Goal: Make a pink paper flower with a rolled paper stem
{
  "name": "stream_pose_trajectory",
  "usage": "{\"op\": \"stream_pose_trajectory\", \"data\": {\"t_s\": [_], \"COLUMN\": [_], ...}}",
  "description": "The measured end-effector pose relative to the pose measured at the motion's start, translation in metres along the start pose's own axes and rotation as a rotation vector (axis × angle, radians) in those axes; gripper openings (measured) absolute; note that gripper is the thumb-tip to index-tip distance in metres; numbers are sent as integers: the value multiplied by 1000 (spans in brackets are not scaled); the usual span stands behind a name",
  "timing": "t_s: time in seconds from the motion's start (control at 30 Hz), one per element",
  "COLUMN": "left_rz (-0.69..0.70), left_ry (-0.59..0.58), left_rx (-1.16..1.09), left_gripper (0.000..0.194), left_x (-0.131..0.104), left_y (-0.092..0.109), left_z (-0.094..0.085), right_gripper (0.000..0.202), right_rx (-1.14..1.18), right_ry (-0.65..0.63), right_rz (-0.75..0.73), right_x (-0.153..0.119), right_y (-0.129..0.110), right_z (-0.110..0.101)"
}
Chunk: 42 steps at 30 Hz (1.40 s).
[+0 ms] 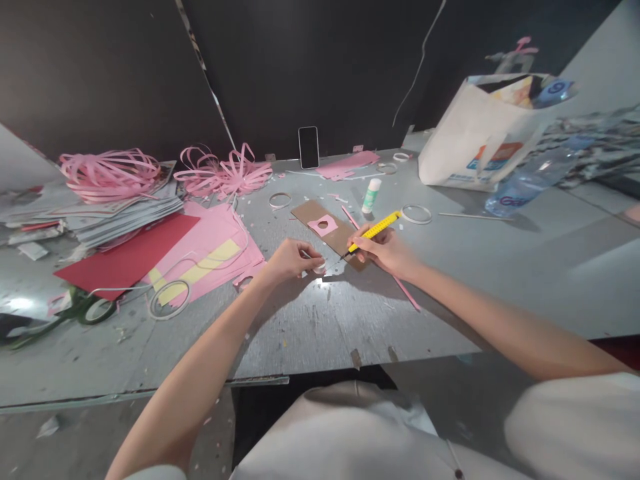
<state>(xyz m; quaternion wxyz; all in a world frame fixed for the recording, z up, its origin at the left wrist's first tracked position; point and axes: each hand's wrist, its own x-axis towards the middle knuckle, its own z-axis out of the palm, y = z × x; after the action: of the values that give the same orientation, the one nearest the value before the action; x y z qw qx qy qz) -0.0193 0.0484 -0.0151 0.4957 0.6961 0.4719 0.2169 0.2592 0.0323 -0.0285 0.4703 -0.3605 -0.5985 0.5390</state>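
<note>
My right hand (380,251) is closed round a yellow utility knife (376,229), held like a pen with its thin blade pointing down to the left. In the fingertips of my left hand (295,260), a small whitish round piece (319,268) is pinched; its exact kind is too small to make out. The blade tip is close to this piece, just to its right. Between and beyond both hands lies a brown cardboard strip (306,213), slanting across the table. On it sits a pink paper square (324,225) with a round hole. A thin pink stick (406,295) passes under my right hand.
A glue stick (371,196) stands behind my right hand, near a white ring (416,214). Pink paper sheets (240,233), newspapers (130,217) and green-handled scissors (80,310) lie left. A phone (309,147) leans at the back; a white bag (465,140) and plastic bottle (533,180) are right.
</note>
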Motion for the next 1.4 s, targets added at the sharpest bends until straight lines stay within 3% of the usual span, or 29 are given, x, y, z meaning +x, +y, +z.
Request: {"op": "stream_pose_trajectory", "data": {"t_s": [0.3, 0.47, 0.97, 1.23, 1.4], "left_rz": [3, -13, 18, 104, 151], "left_ry": [2, 22, 79, 79, 78], "left_rx": [16, 27, -2, 101, 97], "left_gripper": [19, 16, 19, 20, 21], "left_x": [-2, -2, -9, -12, -15], "left_y": [4, 5, 6, 5, 8], "left_z": [0, 0, 5, 4, 4], "right_gripper": [33, 35, 35, 38, 46], "right_rx": [-94, -31, 237, 273, 178], "right_ry": [63, 173, 245, 285, 384], "right_rz": [32, 70, 3, -31, -28], "right_x": [5, 7, -2, -1, 0], "right_y": [6, 3, -19, -22, -15], "right_z": [-3, -9, -1, -7, -8]}}
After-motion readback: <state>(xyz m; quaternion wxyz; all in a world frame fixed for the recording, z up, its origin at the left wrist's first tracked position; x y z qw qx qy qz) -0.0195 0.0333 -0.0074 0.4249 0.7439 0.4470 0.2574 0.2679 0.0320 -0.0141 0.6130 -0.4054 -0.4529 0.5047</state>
